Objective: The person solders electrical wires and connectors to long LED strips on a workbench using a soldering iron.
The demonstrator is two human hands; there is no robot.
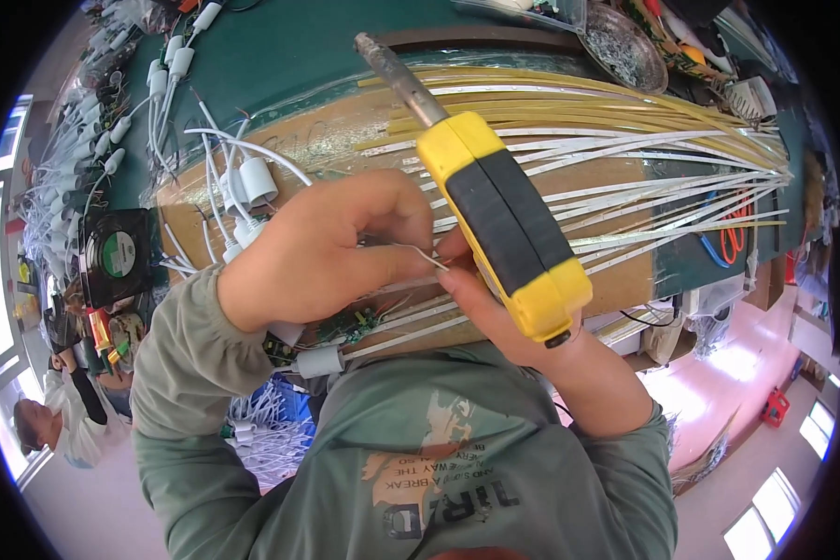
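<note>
My left hand is closed, its thumb and forefinger pinching a thin white wire. The wire's end reaches the fingertips of my right hand, just beside the left. A yellow-and-black soldering gun rests in my right hand, its long metal barrel pointing up and to the left; its body covers most of the palm and some fingers. Under the hands lie a small green circuit board with thin wires and a white cylindrical cap near my shirt. What else sits inside the left fist is hidden.
Long white and yellow strips fan across the brown board. White caps with cables stand left of my hands, with more heaped beyond a black fan. Orange-handled scissors lie right; a metal dish sits far right. Another person is at left.
</note>
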